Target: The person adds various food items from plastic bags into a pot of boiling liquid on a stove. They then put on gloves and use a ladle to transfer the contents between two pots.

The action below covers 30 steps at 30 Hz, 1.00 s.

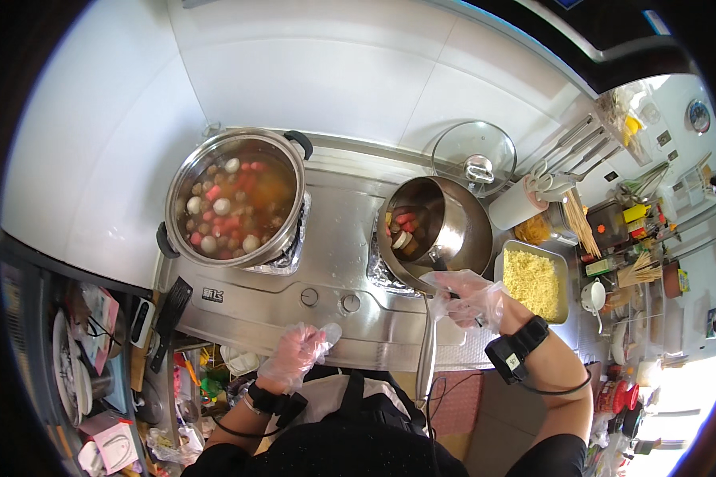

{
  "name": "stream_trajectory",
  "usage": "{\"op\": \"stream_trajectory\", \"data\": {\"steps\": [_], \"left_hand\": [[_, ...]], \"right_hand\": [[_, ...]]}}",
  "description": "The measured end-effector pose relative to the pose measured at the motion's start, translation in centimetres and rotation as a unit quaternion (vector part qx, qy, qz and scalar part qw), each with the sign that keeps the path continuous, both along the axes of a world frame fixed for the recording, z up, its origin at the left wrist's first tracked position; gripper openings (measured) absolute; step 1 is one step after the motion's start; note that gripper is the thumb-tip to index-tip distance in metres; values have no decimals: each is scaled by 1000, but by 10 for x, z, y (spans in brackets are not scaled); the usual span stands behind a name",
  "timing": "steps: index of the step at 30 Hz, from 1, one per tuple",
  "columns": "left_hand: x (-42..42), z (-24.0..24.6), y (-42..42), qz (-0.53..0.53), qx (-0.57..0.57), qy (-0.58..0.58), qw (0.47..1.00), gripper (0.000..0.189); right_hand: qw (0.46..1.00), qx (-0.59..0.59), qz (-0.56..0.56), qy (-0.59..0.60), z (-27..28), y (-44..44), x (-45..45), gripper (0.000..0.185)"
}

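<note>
My right hand (468,296), in a clear plastic glove, grips the dark handle of a small steel saucepan (453,223). The saucepan is tilted inside a larger pan (480,241) on the right burner and holds reddish pieces, white pieces and some liquid. My left hand (301,352), also gloved, hangs near the stove's front edge with its fingers curled, holding nothing that I can see. On the left burner stands a large steel pot (173,223) of broth with white and brown balls and pink pieces floating in it.
A glass lid (471,143) leans on the back wall. Right of the pan stand a utensil holder (513,206) and a metal tray (561,262) of noodles. A black slotted turner (176,304) lies at the stove's left edge. The larger pan's long handle (428,358) juts over the front.
</note>
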<state>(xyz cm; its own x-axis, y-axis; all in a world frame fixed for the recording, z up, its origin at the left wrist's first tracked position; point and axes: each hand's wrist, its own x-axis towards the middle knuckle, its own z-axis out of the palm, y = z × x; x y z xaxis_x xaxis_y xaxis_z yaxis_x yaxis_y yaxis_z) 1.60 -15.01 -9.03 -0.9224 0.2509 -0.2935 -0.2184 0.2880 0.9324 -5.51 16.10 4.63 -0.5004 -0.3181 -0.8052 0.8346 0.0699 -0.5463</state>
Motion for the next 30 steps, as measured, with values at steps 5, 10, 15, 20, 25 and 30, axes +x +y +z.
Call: {"op": "stream_trajectory", "data": {"steps": [5, 10, 15, 20, 25, 30], "left_hand": [[-1, 6, 1, -13, -34, -4, 999, 31], [2, 14, 7, -27, -84, 43, 995, 28], [2, 26, 9, -41, -70, 55, 995, 27], [3, 36, -2, -21, -113, 93, 989, 30], [5, 38, -17, -15, -77, 80, 994, 31], [13, 32, -36, -20, -87, 16, 996, 28]], "right_hand": [[958, -254, -112, -78, -28, 24, 8, 24], [949, -285, -111, 79, -53, 39, 28, 16], [950, -258, -137, 107, -28, 38, 42, 14], [956, -239, -72, 152, 28, 21, 37, 17], [980, -161, -67, 98, 72, -20, 9, 32], [974, -36, 94, 205, 70, -94, -26, 26]]}}
